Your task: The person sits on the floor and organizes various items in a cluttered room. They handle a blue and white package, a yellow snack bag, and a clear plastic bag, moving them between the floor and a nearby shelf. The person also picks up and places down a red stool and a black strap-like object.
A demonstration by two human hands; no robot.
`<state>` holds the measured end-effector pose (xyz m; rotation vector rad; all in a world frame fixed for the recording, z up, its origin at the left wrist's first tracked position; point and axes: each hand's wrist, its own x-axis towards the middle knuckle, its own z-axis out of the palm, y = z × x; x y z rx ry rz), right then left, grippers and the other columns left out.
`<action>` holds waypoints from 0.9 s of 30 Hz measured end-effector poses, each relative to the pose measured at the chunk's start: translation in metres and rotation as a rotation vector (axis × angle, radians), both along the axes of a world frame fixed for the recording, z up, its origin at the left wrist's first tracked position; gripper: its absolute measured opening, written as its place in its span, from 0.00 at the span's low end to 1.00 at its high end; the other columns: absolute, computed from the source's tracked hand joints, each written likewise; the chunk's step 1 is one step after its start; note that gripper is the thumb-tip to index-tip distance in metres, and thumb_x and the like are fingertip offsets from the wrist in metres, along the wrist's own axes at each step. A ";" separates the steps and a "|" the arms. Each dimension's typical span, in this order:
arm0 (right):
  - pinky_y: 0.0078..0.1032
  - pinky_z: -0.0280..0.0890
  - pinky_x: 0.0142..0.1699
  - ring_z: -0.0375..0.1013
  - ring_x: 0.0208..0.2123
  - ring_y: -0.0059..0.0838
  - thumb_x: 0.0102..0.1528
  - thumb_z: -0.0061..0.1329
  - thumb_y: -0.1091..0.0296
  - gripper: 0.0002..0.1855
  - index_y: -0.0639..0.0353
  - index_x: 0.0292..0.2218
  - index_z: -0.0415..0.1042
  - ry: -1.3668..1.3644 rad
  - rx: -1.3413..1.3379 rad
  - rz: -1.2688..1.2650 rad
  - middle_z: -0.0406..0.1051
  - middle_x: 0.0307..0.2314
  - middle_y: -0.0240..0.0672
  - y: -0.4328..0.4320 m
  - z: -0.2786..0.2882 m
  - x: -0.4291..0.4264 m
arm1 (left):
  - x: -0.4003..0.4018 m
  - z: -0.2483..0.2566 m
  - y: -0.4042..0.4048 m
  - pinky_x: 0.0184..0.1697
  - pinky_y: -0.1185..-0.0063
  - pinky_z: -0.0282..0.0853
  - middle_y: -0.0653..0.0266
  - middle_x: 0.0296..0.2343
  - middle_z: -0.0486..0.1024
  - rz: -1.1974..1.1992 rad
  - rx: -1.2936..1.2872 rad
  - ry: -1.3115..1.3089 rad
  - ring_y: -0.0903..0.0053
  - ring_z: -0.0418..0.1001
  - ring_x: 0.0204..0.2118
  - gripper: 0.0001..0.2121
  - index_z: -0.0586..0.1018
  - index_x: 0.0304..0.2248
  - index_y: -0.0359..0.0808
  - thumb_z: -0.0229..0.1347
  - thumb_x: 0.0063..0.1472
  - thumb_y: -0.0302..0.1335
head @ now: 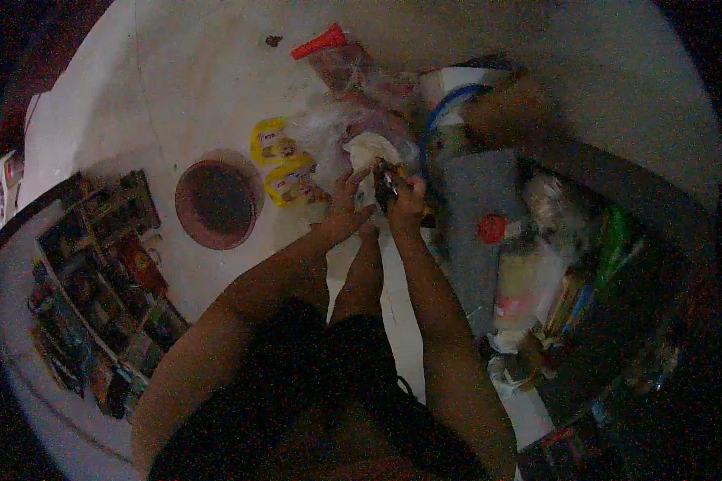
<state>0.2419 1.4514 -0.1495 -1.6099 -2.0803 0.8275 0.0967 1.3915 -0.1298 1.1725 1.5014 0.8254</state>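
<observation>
The picture is dark and grainy. My right hand (408,195) is closed around a small dark object (386,183) with a shiny part; its kind cannot be told. Just left of it, my left hand (350,201) has its fingertips close to or on a pale cream-coloured item (368,150); whether it grips anything is unclear. Beneath and beyond both hands lies a clear plastic bag (331,129). Two yellow-edged packets (275,141) (289,183) lie to the left of the hands.
A round reddish-brown bowl (251,207) stands at the left. Beyond the hands lies a clear bag with a red top (320,43). At the right are a blue-rimmed container (436,117), a grey surface (472,186) and a red round object (491,228). Shelves with mixed goods (105,240) stand far left.
</observation>
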 end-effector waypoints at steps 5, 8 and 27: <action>0.31 0.63 0.39 0.66 0.37 0.40 0.48 0.45 0.74 0.13 0.59 0.38 0.69 -0.115 0.094 0.136 0.65 0.34 0.44 0.028 -0.007 -0.049 | -0.021 -0.020 0.010 0.52 0.62 0.52 0.48 0.54 0.41 -0.197 -0.078 0.483 0.50 0.45 0.55 0.38 0.52 0.54 0.41 0.59 0.45 0.31; 0.33 0.63 0.41 0.67 0.38 0.42 0.48 0.45 0.70 0.15 0.57 0.40 0.69 -0.318 0.164 0.321 0.67 0.36 0.43 0.045 -0.038 -0.054 | -0.025 -0.037 0.013 0.53 0.62 0.51 0.48 0.55 0.41 -0.205 0.119 0.566 0.51 0.44 0.56 0.40 0.51 0.54 0.40 0.61 0.43 0.33; 0.29 0.61 0.45 0.65 0.38 0.36 0.51 0.45 0.65 0.24 0.62 0.48 0.55 0.507 -0.984 -0.827 0.62 0.39 0.41 -0.114 -0.075 0.045 | 0.027 -0.108 -0.009 0.50 0.65 0.58 0.56 0.48 0.60 -0.409 0.531 0.525 0.57 0.58 0.51 0.22 0.65 0.47 0.48 0.49 0.50 0.24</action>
